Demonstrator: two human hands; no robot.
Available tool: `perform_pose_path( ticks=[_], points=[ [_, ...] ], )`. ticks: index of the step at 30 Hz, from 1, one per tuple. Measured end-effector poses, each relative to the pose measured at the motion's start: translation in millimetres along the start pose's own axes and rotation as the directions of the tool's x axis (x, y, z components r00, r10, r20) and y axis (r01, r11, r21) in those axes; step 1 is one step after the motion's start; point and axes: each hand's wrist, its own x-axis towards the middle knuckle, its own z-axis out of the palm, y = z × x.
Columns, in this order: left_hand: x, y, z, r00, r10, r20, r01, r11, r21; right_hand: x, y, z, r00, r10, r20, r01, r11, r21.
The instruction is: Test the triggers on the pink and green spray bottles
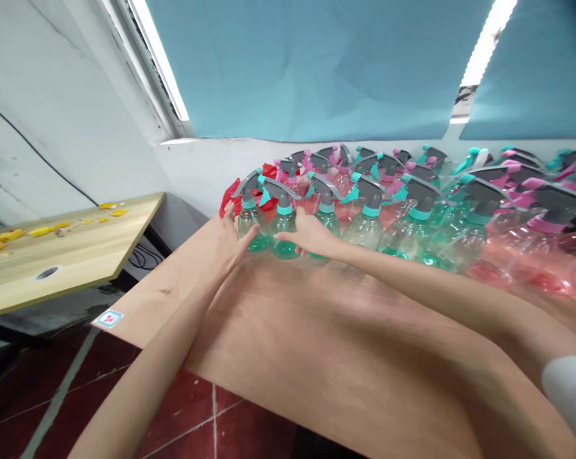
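Two clear green spray bottles with grey and teal trigger heads stand upright between my hands at the left end of a row. My left hand [230,245] is at the outer side of the leftmost spray bottle [259,241], fingers apart and thumb in front of it. My right hand [314,234] is beside the second spray bottle [284,245], its thumb stretched across the front and some fingers curled lower down. A third green spray bottle [330,222] is partly hidden behind my right hand. Whether either hand presses firmly on the plastic is unclear.
Several more green and pink spray bottles [407,236] fill the back of the wooden table [288,331] toward the right. Crumpled red material [230,194] lies behind the left end. A separate table [84,255] at left holds yellow pieces [48,228].
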Motion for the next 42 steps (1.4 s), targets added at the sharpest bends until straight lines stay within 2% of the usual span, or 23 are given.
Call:
perform_pose_path(
  ticks=[3, 6, 8, 10, 13, 16, 20, 24, 26, 28, 30, 32, 35, 39, 42],
  points=[
    [-10, 12, -12.1, 0.997, -0.006, -0.071, 0.008, 1.000, 0.029, -13, -1, -2, 1.000, -0.018, 0.023, 0.018, 1.000, -0.013],
    [-25, 40, -19.0, 0.994, 0.057, -0.098, -0.056, 0.998, 0.012, -33, 2, -3, 0.993, -0.115, -0.001, 0.115, 0.993, -0.020],
    [-36, 67, -17.7, 0.998, 0.063, -0.009, -0.063, 0.996, -0.059, -51, 6, -4, 0.972, -0.232, -0.023, 0.232, 0.973, 0.005],
    [-45, 95, -12.2, 0.992, 0.033, 0.120, -0.015, 0.989, -0.146, -71, 9, -8, 0.968, -0.251, -0.019, 0.251, 0.968, 0.019],
    [-53, 134, 0.8, 0.973, -0.003, 0.229, 0.057, 0.971, -0.231, -100, 16, -20, 0.981, -0.195, 0.013, 0.195, 0.981, 0.005],
    [-57, 160, 17.7, 0.953, -0.013, 0.302, 0.119, 0.935, -0.334, -124, 30, -37, 0.988, -0.156, 0.011, 0.156, 0.988, -0.021],
    [-63, 177, 50.8, 0.930, 0.028, 0.367, 0.145, 0.889, -0.435, -150, 56, -61, 0.982, -0.180, -0.063, 0.172, 0.978, -0.115],
    [-75, 188, 85.1, 0.884, -0.020, 0.467, 0.263, 0.847, -0.463, -176, 80, -79, 0.972, -0.162, -0.167, 0.113, 0.956, -0.272],
    [-80, 200, 95.9, 0.885, 0.014, 0.465, 0.206, 0.885, -0.418, -190, 89, -86, 0.966, -0.130, -0.223, 0.039, 0.929, -0.369],
    [-82, 216, 102.7, 0.893, 0.119, 0.435, 0.060, 0.924, -0.376, -203, 94, -90, 0.953, -0.097, -0.287, -0.043, 0.894, -0.445],
    [-81, 235, 108.5, 0.877, 0.235, 0.419, -0.078, 0.930, -0.358, -215, 97, -94, 0.932, -0.083, -0.353, -0.110, 0.862, -0.494],
    [-78, 252, 116.0, 0.859, 0.279, 0.430, -0.117, 0.924, -0.364, -224, 98, -95, 0.913, -0.082, -0.401, -0.155, 0.837, -0.525],
    [-75, 272, 129.2, 0.846, 0.281, 0.453, -0.093, 0.914, -0.395, -235, 101, -97, 0.894, -0.129, -0.430, -0.137, 0.834, -0.534],
    [-71, 287, 139.5, 0.818, 0.258, 0.514, -0.003, 0.895, -0.445, -244, 108, -98, 0.865, -0.245, -0.438, -0.024, 0.852, -0.523],
    [-72, 291, 141.3, 0.808, 0.268, 0.524, 0.028, 0.872, -0.489, -247, 112, -97, 0.878, -0.267, -0.396, 0.056, 0.881, -0.470]
  ],
)
